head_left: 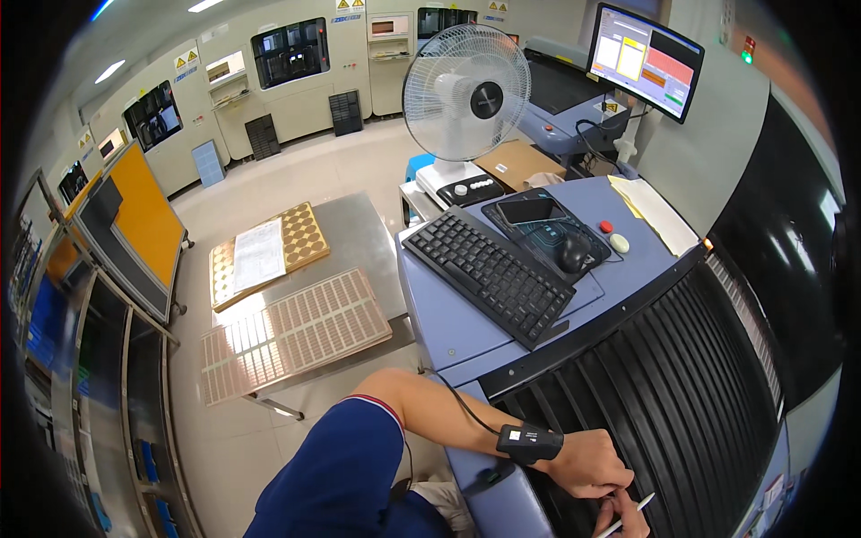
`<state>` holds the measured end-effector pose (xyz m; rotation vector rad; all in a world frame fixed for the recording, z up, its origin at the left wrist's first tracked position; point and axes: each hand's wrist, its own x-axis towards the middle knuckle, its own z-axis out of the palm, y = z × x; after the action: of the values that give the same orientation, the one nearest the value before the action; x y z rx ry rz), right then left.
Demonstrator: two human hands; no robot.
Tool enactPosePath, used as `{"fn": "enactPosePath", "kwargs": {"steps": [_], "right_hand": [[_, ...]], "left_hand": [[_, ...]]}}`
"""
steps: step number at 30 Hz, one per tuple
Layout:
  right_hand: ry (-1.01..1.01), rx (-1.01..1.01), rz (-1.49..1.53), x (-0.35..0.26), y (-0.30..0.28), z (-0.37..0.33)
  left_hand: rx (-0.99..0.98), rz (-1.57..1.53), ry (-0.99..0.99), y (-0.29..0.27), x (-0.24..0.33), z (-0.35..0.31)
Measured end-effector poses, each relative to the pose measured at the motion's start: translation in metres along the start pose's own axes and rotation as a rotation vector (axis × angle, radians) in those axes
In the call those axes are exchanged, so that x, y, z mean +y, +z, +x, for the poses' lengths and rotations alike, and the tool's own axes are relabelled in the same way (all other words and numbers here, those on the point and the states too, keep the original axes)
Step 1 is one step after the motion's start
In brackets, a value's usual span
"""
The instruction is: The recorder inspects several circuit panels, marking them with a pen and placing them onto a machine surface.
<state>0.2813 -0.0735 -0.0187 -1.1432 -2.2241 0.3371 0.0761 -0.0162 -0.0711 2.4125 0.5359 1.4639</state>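
"Pale machine cabinets (pixel 300 112) are lining the top of the frame, and a white fan (pixel 484 100) is standing in front of them, above the centre."

"What is filling the right side?"

"Black ribs are running over a broad cover (pixel 646 386) at the lower right. Along its upper-left side a blue-grey worktop (pixel 430 314) is carrying a black keyboard (pixel 489 273) near the centre, with a mouse (pixel 574 253) resting to the right of that. A lit monitor (pixel 644 58) is glowing at the upper right."

"And further left?"

"A metal table (pixel 359 233) is standing left of centre, bearing a flat patterned sheet (pixel 296 327)."

"How are the hands placed?"

"They're meeting low in the frame, right of centre, over the ribbed cover. The left hand (pixel 587 462), wearing a black device (pixel 529 443) at its wrist, is curling its fingers downward; I can't tell whether they're holding anything. The right hand (pixel 630 518) is showing just below it, partly cut off by the lower edge, and is pinching a slim white stick (pixel 644 503)."

"Where is that stick lying, exactly?"

"It's sitting in the right fingers, just below and to the right of the left knuckles, slanting up toward the right. Its upper end is sticking out over the black ribs."
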Motion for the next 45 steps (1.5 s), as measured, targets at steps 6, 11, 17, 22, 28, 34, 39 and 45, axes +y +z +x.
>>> {"fn": "enactPosePath", "kwargs": {"steps": [6,11,17,22,28,34,39,45], "right_hand": [[-0.134,0.06,-0.034,0.003,-0.006,0.007],[0.14,0.361,-0.138,0.051,-0.049,0.005],[0.234,0.481,-0.18,0.104,-0.079,-0.004],[0.211,0.272,-0.426,0.1,-0.08,-0.003],[0.506,-0.048,-0.052,0.111,-0.057,-0.003],[0.468,-0.153,-0.137,0.097,-0.052,0.006],[0.397,-0.077,-0.169,0.108,-0.048,0.001],[0.295,0.609,-0.117,0.193,-0.097,0.006]], "left_hand": [[-0.006,0.13,0.018,-0.011,-0.005,0.008],[0.205,0.267,-0.19,-0.055,-0.037,0.028],[0.224,0.41,-0.585,-0.078,-0.068,0.025],[0.119,0.591,-0.617,-0.059,-0.071,0.011],[-0.163,0.608,-0.592,-0.029,-0.073,0.002],[-0.017,0.39,-0.8,-0.052,-0.077,0.012],[0.398,-0.071,-0.834,-0.083,-0.068,0.034],[0.777,-0.196,-0.277,-0.083,-0.033,0.055]]}}
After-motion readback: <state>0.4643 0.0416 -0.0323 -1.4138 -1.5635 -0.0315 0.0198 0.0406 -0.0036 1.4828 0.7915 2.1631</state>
